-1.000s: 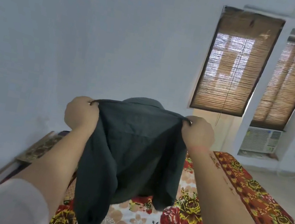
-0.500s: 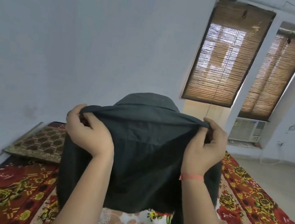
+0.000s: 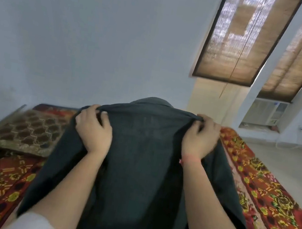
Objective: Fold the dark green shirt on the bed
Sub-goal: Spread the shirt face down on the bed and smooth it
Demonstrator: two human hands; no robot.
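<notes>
The dark green shirt point(image 3: 141, 168) is spread lengthwise over the bed point(image 3: 274, 211), collar at the far end, sleeves hanging down both sides. My left hand point(image 3: 93, 128) grips the shirt's left shoulder, fingers curled into the cloth. My right hand point(image 3: 201, 136) pinches the right shoulder seam; a red thread sits on that wrist. Both forearms lie over the shirt's body. The shoulder line is still raised a little above the bedspread.
The bed has a red floral bedspread with yellow flowers. A brown patterned cushion point(image 3: 23, 131) lies at the far left against the wall. Two windows with bamboo blinds point(image 3: 236, 38) and an air conditioner point(image 3: 264, 113) are at the right; bare floor point(image 3: 293, 166) beyond.
Both hands have brought the shirt down from chest height onto the bed. The shirt now lies spread along the bedspread, and my view has tilted downward.
</notes>
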